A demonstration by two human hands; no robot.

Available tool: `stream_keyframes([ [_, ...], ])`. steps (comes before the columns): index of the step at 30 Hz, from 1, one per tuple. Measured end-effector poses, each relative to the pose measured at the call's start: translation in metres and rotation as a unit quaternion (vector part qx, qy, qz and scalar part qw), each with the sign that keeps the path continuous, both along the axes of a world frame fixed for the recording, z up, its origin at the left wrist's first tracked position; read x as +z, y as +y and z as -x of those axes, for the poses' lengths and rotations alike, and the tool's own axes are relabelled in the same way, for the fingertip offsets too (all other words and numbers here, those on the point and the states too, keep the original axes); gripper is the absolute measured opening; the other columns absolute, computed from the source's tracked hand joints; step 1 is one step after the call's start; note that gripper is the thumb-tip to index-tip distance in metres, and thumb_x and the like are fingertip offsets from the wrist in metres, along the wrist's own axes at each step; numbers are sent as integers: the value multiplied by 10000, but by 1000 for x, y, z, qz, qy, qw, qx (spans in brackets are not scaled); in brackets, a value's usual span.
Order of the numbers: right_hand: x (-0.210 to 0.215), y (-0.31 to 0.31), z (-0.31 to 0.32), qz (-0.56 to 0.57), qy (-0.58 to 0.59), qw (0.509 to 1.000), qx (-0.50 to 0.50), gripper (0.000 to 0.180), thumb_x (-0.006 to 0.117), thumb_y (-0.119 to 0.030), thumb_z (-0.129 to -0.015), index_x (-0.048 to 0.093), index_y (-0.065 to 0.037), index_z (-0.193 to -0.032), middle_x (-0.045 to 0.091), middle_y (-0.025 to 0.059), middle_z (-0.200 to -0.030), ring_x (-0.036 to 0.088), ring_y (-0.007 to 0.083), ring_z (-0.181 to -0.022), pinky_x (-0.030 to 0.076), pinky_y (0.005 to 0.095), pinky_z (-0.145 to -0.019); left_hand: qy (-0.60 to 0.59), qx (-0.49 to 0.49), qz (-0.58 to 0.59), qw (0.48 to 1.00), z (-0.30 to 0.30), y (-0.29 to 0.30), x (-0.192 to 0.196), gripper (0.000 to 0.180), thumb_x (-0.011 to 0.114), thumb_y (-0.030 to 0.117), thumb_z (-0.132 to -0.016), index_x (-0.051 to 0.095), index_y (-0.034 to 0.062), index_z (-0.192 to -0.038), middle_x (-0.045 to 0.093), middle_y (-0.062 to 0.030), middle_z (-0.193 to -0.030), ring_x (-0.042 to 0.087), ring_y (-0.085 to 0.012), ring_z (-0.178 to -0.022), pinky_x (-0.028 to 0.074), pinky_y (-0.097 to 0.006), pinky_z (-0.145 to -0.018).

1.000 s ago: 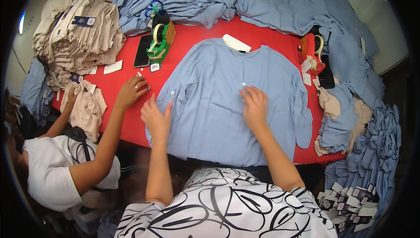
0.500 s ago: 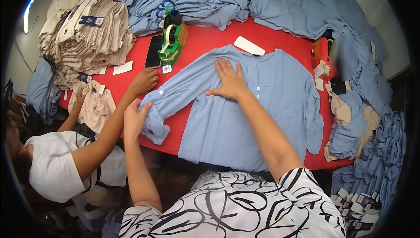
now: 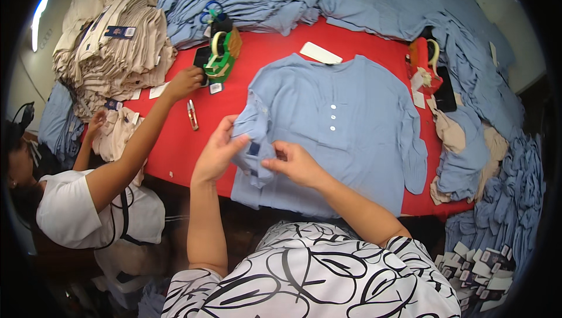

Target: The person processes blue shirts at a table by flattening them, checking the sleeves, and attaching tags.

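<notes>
Your left hand (image 3: 218,149) and right hand (image 3: 297,163) pinch the sleeve (image 3: 257,132) left of the shirt buttons (image 3: 333,117); uneven tugging could crease it.

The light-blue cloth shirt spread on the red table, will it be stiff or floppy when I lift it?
The light-blue cloth shirt is probably floppy: its sleeve bunches softly between the left hand and right hand. It looks fairly light for its size, lying thin and flat on the red table.
</notes>
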State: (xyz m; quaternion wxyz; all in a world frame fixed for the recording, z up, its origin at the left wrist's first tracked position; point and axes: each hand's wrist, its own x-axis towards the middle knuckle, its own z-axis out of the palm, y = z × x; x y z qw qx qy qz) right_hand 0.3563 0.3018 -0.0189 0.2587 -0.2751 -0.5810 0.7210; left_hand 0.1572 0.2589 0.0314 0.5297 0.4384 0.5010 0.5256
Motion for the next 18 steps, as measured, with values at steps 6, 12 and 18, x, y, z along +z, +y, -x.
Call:
stream_keyframes([
  [6,-8,17,-63,79,-37,979,-183,216,689,-220,-915,650,-16,-975,607,-3,-741,527,47,-606,432,220,-522,392,72,9,917,-38,-8,-21,653,750,53,-759,470,25,-1348,592,-165,-1192,645,-176,-941,517,-294,-812],
  [12,-28,14,-97,37,-52,980,-188,279,708,-179,-888,655,-31,-1119,592,14,-848,519,67,-668,460,226,-600,161,16,120,980,-56,-15,-30,333,663,62,-885,558,32,-1199,598,-7,-644,548,-70,-590,450,-237,-552],
  [18,-2,-5,-106,-259,-151,952,56,458,767,-164,-794,657,-166,-1239,473,97,-1119,517,230,-1018,462,328,-887,119,22,114,986,-65,-16,-41,149,591,133,-952,602,22,-1051,594,5,-731,518,-55,-611,423,-218,-552],
])
